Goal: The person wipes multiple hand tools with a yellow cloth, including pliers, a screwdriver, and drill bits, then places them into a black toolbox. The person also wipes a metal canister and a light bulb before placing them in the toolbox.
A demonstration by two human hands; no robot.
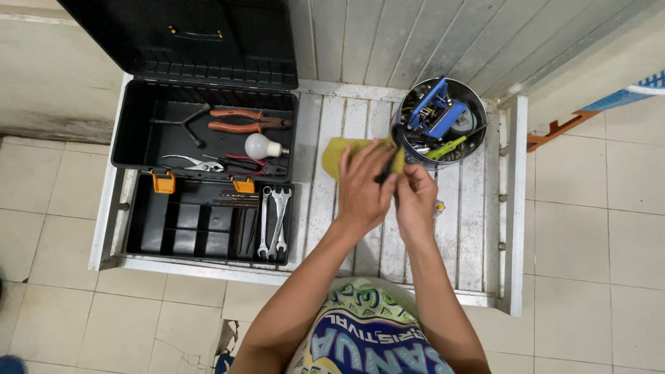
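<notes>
over the white slatted table point(478, 208), beside the tool-filled bucket point(471, 149), i see my left hand point(364, 187) and right hand point(415, 201) pinched together on a slim dark tool point(389, 166) against a yellow cloth point(339, 154); it could slip between slats.

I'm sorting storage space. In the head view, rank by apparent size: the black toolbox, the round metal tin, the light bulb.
1. black toolbox, clearly largest.
2. round metal tin of tools.
3. light bulb, smallest.
All rest at similar height, so the order seems safe.
</notes>
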